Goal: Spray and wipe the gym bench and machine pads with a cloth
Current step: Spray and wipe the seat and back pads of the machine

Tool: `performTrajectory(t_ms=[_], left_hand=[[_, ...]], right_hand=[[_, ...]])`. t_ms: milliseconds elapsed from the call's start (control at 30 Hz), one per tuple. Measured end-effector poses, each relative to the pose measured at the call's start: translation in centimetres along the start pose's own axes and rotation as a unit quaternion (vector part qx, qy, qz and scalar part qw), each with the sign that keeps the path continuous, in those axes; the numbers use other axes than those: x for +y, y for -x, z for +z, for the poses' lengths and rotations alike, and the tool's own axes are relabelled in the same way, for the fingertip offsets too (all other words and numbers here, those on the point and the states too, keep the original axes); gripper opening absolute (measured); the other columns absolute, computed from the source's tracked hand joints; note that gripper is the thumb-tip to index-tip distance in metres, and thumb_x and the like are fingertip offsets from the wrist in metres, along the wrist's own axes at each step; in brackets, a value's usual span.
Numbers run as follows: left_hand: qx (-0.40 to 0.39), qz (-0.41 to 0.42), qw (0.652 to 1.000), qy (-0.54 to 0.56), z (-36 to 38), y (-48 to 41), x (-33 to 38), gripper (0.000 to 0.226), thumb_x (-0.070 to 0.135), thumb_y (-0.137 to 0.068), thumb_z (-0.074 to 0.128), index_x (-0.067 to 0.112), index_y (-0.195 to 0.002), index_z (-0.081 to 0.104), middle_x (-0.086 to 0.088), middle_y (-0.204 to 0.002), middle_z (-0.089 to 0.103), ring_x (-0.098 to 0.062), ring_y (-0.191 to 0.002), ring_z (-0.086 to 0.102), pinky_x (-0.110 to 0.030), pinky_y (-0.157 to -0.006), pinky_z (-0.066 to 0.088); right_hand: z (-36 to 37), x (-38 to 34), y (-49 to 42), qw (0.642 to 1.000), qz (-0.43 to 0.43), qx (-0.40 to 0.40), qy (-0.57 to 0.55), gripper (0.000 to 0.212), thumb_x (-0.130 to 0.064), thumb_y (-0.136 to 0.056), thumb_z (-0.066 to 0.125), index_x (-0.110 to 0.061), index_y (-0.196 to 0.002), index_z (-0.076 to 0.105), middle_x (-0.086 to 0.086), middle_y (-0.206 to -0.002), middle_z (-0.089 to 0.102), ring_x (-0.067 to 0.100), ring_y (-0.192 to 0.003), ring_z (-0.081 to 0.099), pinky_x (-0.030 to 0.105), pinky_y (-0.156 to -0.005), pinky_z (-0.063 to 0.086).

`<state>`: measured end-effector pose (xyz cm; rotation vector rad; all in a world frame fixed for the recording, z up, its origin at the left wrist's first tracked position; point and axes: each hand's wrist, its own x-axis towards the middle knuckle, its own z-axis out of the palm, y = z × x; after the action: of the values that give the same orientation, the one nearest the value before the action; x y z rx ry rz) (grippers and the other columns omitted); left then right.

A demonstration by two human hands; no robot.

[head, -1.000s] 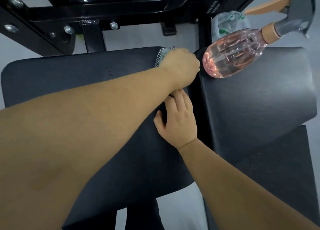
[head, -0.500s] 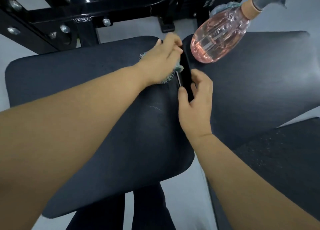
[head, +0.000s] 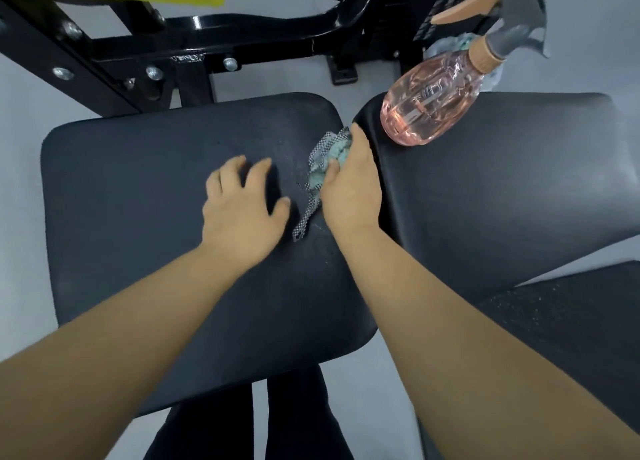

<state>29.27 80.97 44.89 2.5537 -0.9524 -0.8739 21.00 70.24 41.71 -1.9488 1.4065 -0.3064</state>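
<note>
Your right hand (head: pixel 349 189) grips the cloth (head: pixel 325 163) at the left pad's (head: pixel 138 217) right edge; your left hand (head: pixel 242 214) lies flat, fingers spread. Bottle (head: pixel 429 110) lies on the right pad (head: pixel 502 189).

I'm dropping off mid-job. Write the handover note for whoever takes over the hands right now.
Left hand: open, fingers spread over the left pad, holding nothing.
Right hand: grips the cloth at the left pad's right edge, by the gap to the right pad.
Spray bottle: lies on its side on the right pad's far corner, pink liquid inside.
Done: faint streaks near the cloth suggest wiping on the left pad; how much, cannot tell.
Left: probably finish the left pad, then the right pad.
</note>
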Motion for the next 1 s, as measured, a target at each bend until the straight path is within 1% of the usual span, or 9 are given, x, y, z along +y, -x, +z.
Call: performTrajectory(t_ms=[167, 267, 333, 433, 533, 667, 700, 867, 1000], left_hand=[[-0.103, -0.003, 0.991, -0.089, 2.7, 2.0, -0.2, 0.087, 0.062, -0.086, 0.044, 0.028, -0.150, -0.004, -0.008, -0.156, -0.021, -0.029, -0.143, -0.020, -0.048, -0.116, -0.001], [-0.111, 0.001, 0.988, -0.110, 2.7, 1.7, -0.3, 0.089, 0.062, -0.085, 0.044, 0.026, -0.150, -0.005, -0.010, -0.155, -0.024, -0.033, -0.142, -0.020, -0.052, -0.116, 0.001], [-0.114, 0.010, 0.987, -0.111, 2.6, 1.8, -0.5, 0.086, 0.056, -0.086, 0.044, 0.026, -0.150, -0.005, -0.010, -0.154, -0.025, -0.032, -0.142, -0.021, -0.052, -0.116, 0.001], [-0.116, 0.017, 0.986, -0.115, 2.7, 1.8, -0.7, 0.087, 0.053, -0.085, 0.045, 0.026, -0.150, -0.006, -0.011, -0.154, -0.026, -0.033, -0.142, -0.021, -0.052, -0.116, 0.001], [-0.106, 0.018, 0.986, -0.124, 3.1, 1.9, -0.6, 0.090, 0.056, -0.083, 0.044, 0.025, -0.150, -0.007, -0.012, -0.154, -0.025, -0.035, -0.142, -0.021, -0.053, -0.115, 0.002], [-0.103, 0.020, 0.984, -0.143, 3.2, 2.0, -0.6, 0.092, 0.058, -0.082, 0.043, 0.023, -0.149, -0.009, -0.014, -0.154, -0.025, -0.036, -0.141, -0.021, -0.054, -0.115, 0.002], [-0.104, 0.021, 0.984, -0.144, 3.2, 2.0, -0.6, 0.092, 0.058, -0.082, 0.043, 0.023, -0.149, -0.010, -0.014, -0.154, -0.025, -0.036, -0.141, -0.021, -0.054, -0.115, 0.002], [-0.098, 0.042, 0.986, -0.132, 3.1, 2.1, -1.4, 0.090, 0.055, -0.084, 0.046, 0.027, -0.150, -0.008, -0.011, -0.155, -0.023, -0.032, -0.143, -0.019, -0.050, -0.116, 0.001], [-0.077, 0.057, 0.992, -0.082, 3.1, 2.5, -2.6, 0.081, 0.045, -0.088, 0.050, 0.029, -0.150, 0.000, -0.006, -0.157, -0.017, -0.026, -0.144, -0.017, -0.044, -0.118, -0.003]], right_hand=[[-1.3, 1.6, 2.7, 1.000, -0.014, -0.007, 0.007, 0.044, -0.008, -0.095, 0.047, -0.011, -0.139, 0.040, 0.005, -0.143, 0.042, 0.018, -0.131, 0.040, 0.017, -0.101, 0.026], [-1.1, 0.2, 0.5, 1.000, -0.004, 0.003, 0.018, 0.042, -0.009, -0.095, 0.045, -0.010, -0.137, 0.042, 0.006, -0.141, 0.043, 0.020, -0.124, 0.046, 0.020, -0.094, 0.032], [-0.6, -1.3, -1.9, 1.000, -0.011, -0.001, 0.028, 0.043, -0.009, -0.095, 0.046, -0.010, -0.137, 0.039, 0.007, -0.141, 0.037, 0.023, -0.110, 0.053, 0.024, -0.080, 0.036], [-0.2, -2.6, -4.5, 0.998, -0.031, -0.019, 0.057, 0.039, -0.014, -0.095, 0.047, -0.009, -0.132, 0.038, 0.011, -0.135, 0.036, 0.024, -0.094, 0.055, 0.021, -0.068, 0.032], [-0.2, -1.9, -4.1, 0.988, -0.066, -0.033, 0.134, 0.033, -0.023, -0.096, 0.042, -0.006, -0.125, 0.043, 0.012, -0.128, 0.042, 0.027, -0.105, 0.050, 0.024, -0.075, 0.032], [0.1, -2.2, -3.1, 0.964, -0.077, -0.002, 0.254, 0.062, -0.062, -0.089, 0.041, -0.009, -0.121, 0.047, 0.009, -0.123, 0.050, 0.026, -0.115, 0.041, 0.032, -0.092, 0.033], [0.2, -2.6, -3.3, 0.963, -0.067, -0.005, 0.260, 0.063, -0.062, -0.088, 0.044, -0.008, -0.121, 0.046, 0.009, -0.124, 0.050, 0.025, -0.116, 0.041, 0.032, -0.092, 0.034], [0.6, -2.5, -3.6, 0.986, -0.022, -0.022, 0.163, 0.042, -0.025, -0.097, 0.045, -0.011, -0.136, 0.037, 0.009, -0.135, 0.043, 0.024, -0.118, 0.046, 0.029, -0.092, 0.036], [-0.4, -1.1, -1.9, 0.991, 0.000, -0.029, 0.133, 0.039, -0.017, -0.098, 0.040, -0.013, -0.136, 0.040, 0.009, -0.133, 0.047, 0.024, -0.115, 0.050, 0.029, -0.087, 0.036]])
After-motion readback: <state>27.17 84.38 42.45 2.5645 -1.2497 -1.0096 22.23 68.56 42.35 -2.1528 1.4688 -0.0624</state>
